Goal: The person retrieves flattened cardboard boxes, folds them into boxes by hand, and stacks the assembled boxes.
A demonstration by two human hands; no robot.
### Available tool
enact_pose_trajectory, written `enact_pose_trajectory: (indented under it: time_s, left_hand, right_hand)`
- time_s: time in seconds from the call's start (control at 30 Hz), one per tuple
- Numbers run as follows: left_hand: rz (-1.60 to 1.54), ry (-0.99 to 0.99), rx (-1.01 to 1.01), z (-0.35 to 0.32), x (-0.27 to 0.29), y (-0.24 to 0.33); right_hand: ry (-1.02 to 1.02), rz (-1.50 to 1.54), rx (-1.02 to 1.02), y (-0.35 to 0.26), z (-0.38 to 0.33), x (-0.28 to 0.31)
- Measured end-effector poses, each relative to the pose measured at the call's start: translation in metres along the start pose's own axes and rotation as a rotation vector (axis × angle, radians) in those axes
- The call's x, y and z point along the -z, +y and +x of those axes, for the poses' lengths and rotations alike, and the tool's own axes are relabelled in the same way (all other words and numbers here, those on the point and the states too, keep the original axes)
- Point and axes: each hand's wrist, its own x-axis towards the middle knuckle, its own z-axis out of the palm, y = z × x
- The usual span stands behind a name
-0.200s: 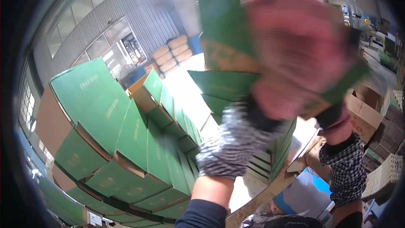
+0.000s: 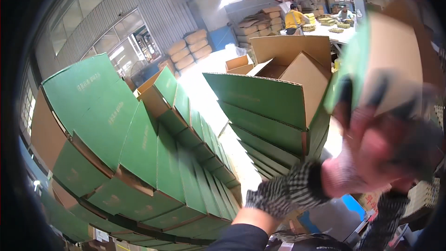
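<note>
A green and brown cardboard carton [image 2: 392, 60] is held up at the right, smeared by motion, its plain brown side facing me. My left hand [image 2: 360, 151], in a pink glove with dark fingertips, is closed against its lower edge. Close behind, my right hand [image 2: 416, 151] is a dark blur near the same carton, its fingers not readable. Checkered sleeves cover both forearms. Just left of my hands stands a stack of nested green cartons [image 2: 265, 109], the top one open with brown flaps raised.
More green cartons [image 2: 107, 111] fill the left side in leaning rows. A blue and white box [image 2: 337, 216] sits low in front of me. Egg trays [image 2: 423, 200] are stacked at the right. Farther back are piled sacks [image 2: 190, 49] and two people at a white table [image 2: 330, 31].
The carton and both my hands have swung right and away from the middle of the view. The open top carton of the stack and the people behind have come into sight.
</note>
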Motion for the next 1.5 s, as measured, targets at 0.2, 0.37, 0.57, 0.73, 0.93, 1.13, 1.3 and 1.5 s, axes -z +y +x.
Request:
enact_pose_trajectory:
  time_s: [0.2, 0.37, 0.57, 0.73, 0.93, 1.13, 1.3, 1.5]
  left_hand:
    - [-0.313, -0.589, 1.064, -0.383, -0.046, -0.059]
    - [0.272, -1.308, 1.1, -0.549, -0.012, -0.011]
    - [-0.326, -0.896, 1.362, -0.59, -0.02, -0.001]
    - [-0.438, -0.977, 0.945, -0.576, -0.067, 0.107]
    - [-0.524, -1.084, 0.847, -0.311, -0.074, 0.032]
    - [0.486, 0.085, 0.043, -0.008, 0.13, -0.133]
    - [0.374, -0.163, -0.279, 0.031, 0.067, -0.073]
    - [0.178, -0.09, -0.472, -0.018, 0.015, 0.034]
  right_hand:
    - [0.376, 0.109, -0.108, 0.136, -0.245, 0.226]
    - [1.034, -0.827, 0.052, 0.172, -0.232, 0.216]
    - [0.298, -2.249, -0.537, 0.183, -0.233, 0.099]
    - [0.556, -1.953, -0.481, 0.197, -0.311, 0.076]
    - [0.799, -0.695, 0.129, 0.134, -0.165, 0.02]
    - [0.269, -0.517, -0.163, 0.074, 0.013, -0.128]
    - [-0.305, -0.966, 0.191, 0.097, 0.098, -0.14]
    - [0.043, -0.058, -0.109, 0.043, 0.003, -0.039]
